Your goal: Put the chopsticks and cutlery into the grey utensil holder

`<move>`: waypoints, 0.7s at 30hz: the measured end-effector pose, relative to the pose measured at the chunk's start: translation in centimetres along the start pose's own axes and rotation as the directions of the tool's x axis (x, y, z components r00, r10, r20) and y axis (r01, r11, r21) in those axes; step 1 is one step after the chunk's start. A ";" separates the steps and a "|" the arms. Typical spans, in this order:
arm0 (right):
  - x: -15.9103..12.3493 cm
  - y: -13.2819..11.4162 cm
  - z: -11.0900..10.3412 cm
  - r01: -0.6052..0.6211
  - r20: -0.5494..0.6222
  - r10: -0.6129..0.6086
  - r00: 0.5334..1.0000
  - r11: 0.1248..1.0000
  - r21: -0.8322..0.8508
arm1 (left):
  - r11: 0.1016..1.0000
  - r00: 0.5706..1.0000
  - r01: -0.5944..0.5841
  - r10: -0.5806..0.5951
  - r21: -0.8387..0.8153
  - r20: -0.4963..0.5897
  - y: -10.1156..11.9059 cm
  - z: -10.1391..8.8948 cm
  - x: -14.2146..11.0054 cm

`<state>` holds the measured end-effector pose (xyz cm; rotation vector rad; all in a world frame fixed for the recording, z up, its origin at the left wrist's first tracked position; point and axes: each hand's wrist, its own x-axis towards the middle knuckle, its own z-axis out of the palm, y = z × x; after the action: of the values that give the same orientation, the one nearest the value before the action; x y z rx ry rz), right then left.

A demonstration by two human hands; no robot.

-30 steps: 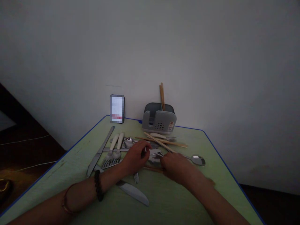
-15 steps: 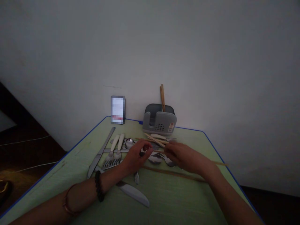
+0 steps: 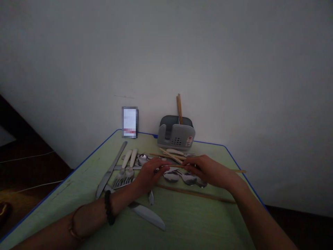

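Observation:
Both hands hold one wooden chopstick [image 3: 238,171] level above the cutlery pile. My right hand [image 3: 208,171] pinches it near the middle, and its far end sticks out to the right past my wrist. My left hand [image 3: 150,172] has its fingers closed on the chopstick's left end. Under the hands lie metal spoons [image 3: 171,176], forks [image 3: 124,180] with cream handles and more chopsticks [image 3: 170,155]. Another chopstick [image 3: 197,193] lies flat on the green table [image 3: 182,222] in front of my right hand.
A grey cutlery holder [image 3: 176,136] with two chopsticks [image 3: 179,108] upright in it stands at the table's back edge by the wall. A small card [image 3: 129,122] leans on the wall to its left. Table knives [image 3: 110,169] [image 3: 149,215] lie left and near.
My right hand has risen from the table with a chopstick and moved it left and up; my left hand has closed on its other end. The spoons once under my right hand now show.

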<state>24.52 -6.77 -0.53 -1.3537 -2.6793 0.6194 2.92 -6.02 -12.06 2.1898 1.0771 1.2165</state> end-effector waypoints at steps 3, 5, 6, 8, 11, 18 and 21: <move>0.0 0.0 -0.1 -0.004 -0.004 0.004 1.000 1.000 0.000 | 1.000 1.000 -0.018 0.018 -0.002 -0.012 0.4 -0.1 0.1; 0.1 0.0 -0.1 -0.003 -0.007 0.003 1.000 1.000 -0.006 | 1.000 1.000 -0.022 0.022 0.001 -0.015 0.7 -0.2 0.1; 0.1 0.0 -0.1 -0.002 -0.008 0.002 1.000 1.000 -0.009 | 1.000 1.000 -0.019 0.019 0.007 -0.014 0.9 -0.2 0.1; 0.1 0.1 -0.1 -0.001 -0.015 0.001 1.000 1.000 -0.016 | 1.000 1.000 0.001 -0.001 0.028 -0.001 1.2 -0.3 0.1; 0.0 0.2 -0.1 0.011 -0.029 -0.012 1.000 1.000 -0.023 | 0.996 0.998 0.056 -0.058 0.065 0.032 1.4 -0.2 0.0; 0.0 0.4 0.2 0.022 -0.064 -0.024 0.998 0.999 -0.038 | 0.993 0.996 0.069 -0.073 0.093 0.045 1.5 -0.3 -0.1; 0.0 0.3 0.2 0.011 -0.062 -0.014 0.998 0.999 -0.045 | 0.995 0.998 0.052 -0.055 0.090 0.034 1.6 -0.4 0.0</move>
<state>24.68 -6.64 -0.79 -1.3422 -2.6657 0.5113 3.30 -7.05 -10.81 2.2249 1.1881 1.1209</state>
